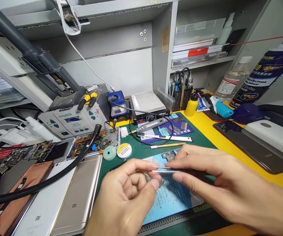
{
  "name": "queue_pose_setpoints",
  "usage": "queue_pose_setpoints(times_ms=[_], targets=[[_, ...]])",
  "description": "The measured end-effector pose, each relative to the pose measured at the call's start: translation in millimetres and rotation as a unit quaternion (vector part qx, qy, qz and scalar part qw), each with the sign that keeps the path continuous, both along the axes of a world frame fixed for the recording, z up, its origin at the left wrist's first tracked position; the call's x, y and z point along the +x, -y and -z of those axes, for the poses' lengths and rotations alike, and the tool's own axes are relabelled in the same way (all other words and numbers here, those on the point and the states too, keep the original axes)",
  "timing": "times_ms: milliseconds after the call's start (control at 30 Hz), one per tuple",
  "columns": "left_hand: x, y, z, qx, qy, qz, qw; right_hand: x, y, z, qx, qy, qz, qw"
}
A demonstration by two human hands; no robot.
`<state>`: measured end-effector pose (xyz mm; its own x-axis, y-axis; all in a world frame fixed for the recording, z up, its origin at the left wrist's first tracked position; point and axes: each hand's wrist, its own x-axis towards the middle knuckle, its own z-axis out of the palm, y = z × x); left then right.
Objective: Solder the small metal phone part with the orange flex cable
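My right hand holds a pair of tweezers between thumb and fingers, its dark body running back under the palm. The silver tips point left and reach the fingertips of my left hand. That hand is curled, thumb and index close together around the tips. A small greyish piece shows by the left thumb; whether the fingers grip it I cannot tell. Below both hands lies a light-blue printed sheet on the work mat. A small metallic phone part rests at its upper edge, partly behind the right hand.
Phones lie at left under a black hose. Behind stand a hot-air station, a heating plate and a yellow bottle. A toothbrush lies ahead on the green mat. Another phone is at right.
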<state>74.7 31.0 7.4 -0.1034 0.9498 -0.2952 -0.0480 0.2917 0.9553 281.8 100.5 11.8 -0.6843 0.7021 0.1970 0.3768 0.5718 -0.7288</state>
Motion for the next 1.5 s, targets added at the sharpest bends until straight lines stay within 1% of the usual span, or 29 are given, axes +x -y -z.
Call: queue_pose_setpoints(times_ms=[67,100,133,167,233,267,300,367,433,533,633,733,833,933,1000,1100,1133,1233,1267,1433,1467,1500], targets=[[-1.4,0.8,1.8,0.051,-0.085,-0.027,0.995,-0.3,-2.6,-3.2,-0.034,-0.005,0.023,0.999],[-2.6,1.0,3.1,0.095,-0.150,-0.026,0.984,-0.7,-4.1,-4.8,-0.056,-0.018,0.036,0.998],[-4.0,0.8,4.7,0.150,-0.217,-0.014,0.965,-1.1,-5.7,-6.2,-0.079,-0.036,0.056,0.995],[-5.8,0.4,6.5,0.211,-0.281,0.009,0.936,-1.4,-7.5,-7.2,-0.101,-0.059,0.078,0.990],[-9.9,-0.8,10.5,0.314,-0.379,0.069,0.868,-1.2,-11.1,-7.9,-0.146,-0.101,0.131,0.975],[-12.0,-1.3,12.5,0.340,-0.408,0.097,0.842,-0.6,-12.9,-7.6,-0.169,-0.113,0.153,0.967],[-13.8,-1.8,14.2,0.349,-0.428,0.123,0.824,0.2,-14.4,-6.9,-0.191,-0.121,0.168,0.959],[-16.2,-2.2,17.3,0.335,-0.451,0.158,0.812,2.4,-16.6,-5.0,-0.227,-0.136,0.177,0.948],[-17.0,-2.4,20.0,0.316,-0.464,0.169,0.810,4.1,-17.1,-3.5,-0.247,-0.147,0.166,0.943],[-16.9,-3.4,23.3,0.325,-0.474,0.161,0.802,4.9,-15.9,-3.0,-0.259,-0.159,0.156,0.940],[-18.0,-4.9,24.4,0.326,-0.473,0.148,0.805,4.5,-15.2,-3.2,-0.265,-0.155,0.155,0.939],[-19.7,-4.6,22.0,0.320,-0.472,0.149,0.808,4.5,-16.2,-2.1,-0.265,-0.146,0.149,0.941],[-19.4,-2.2,17.5,0.342,-0.454,0.156,0.808,5.0,-17.0,-0.5,-0.274,-0.144,0.142,0.940],[-16.8,-0.2,15.5,0.391,-0.437,0.171,0.792,4.5,-16.7,-1.1,-0.273,-0.134,0.142,0.942],[-15.1,0.2,17.2,0.423,-0.444,0.167,0.772,3.2,-16.2,-2.2,-0.271,-0.126,0.142,0.944],[-13.7,1.3,22.3,0.478,-0.460,0.156,0.732,0.6,-16.1,-2.6,-0.275,-0.120,0.132,0.945],[-13.2,2.1,24.1,0.482,-0.472,0.165,0.719,0.0,-16.2,-2.1,-0.278,-0.119,0.129,0.944],[-9.3,7.3,28.5,0.493,-0.517,0.163,0.681,-1.0,-16.5,0.1,-0.277,-0.113,0.123,0.946],[-7.2,10.0,29.8,0.509,-0.528,0.145,0.664,-1.2,-16.5,0.9,-0.274,-0.112,0.122,0.947],[4.1,28.9,38.3,0.537,-0.617,0.130,0.560,-2.4,-16.4,3.7,-0.263,-0.119,0.113,0.951],[5.6,32.4,40.6,0.538,-0.630,0.125,0.546,-2.8,-16.2,4.0,-0.262,-0.120,0.109,0.951],[6.8,35.3,42.9,0.536,-0.638,0.122,0.539,-3.3,-15.9,4.3,-0.263,-0.121,0.104,0.951]])
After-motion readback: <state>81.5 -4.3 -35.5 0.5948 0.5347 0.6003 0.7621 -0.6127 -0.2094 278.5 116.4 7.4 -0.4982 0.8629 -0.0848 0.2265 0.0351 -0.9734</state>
